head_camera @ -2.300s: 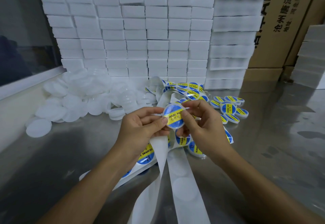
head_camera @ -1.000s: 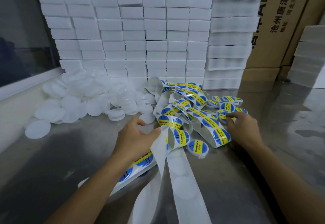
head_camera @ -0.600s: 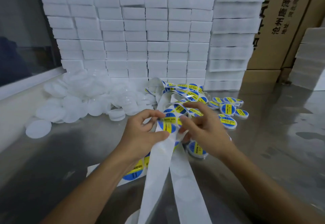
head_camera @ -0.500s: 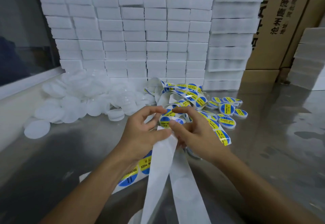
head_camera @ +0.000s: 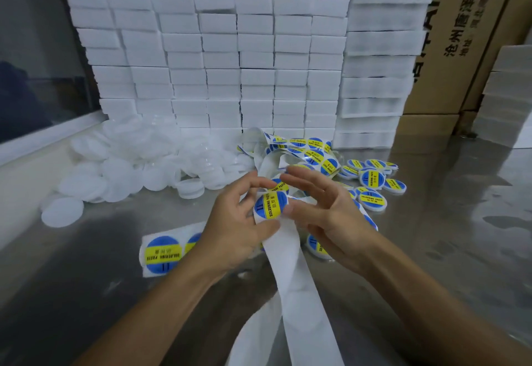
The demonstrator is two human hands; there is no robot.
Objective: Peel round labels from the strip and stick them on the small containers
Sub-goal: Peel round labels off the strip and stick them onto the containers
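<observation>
My left hand [head_camera: 239,221] grips the white label strip [head_camera: 299,293], thumb pressed on it just below a round blue-and-yellow label [head_camera: 270,204] that faces up. My right hand [head_camera: 328,216] is beside it with fingers spread, its thumb tip touching the label's right edge. The bare backing hangs down toward me. Another stretch of the strip [head_camera: 161,253] with labels lies flat left of my left wrist. Labelled containers [head_camera: 371,178] lie at the right, and one [head_camera: 316,247] sits under my right palm. Unlabelled white containers [head_camera: 144,164] are heaped at the left.
A wall of stacked white foam blocks [head_camera: 259,63] stands behind the work area, with cardboard boxes [head_camera: 460,20] behind and to the right. Loops of unpeeled strip [head_camera: 311,150] lie in front of the blocks. Everything rests on a steel table [head_camera: 446,250].
My right hand came back from the labelled containers at the right to the strip. Both hands met at the strip, and a label now faces up between them.
</observation>
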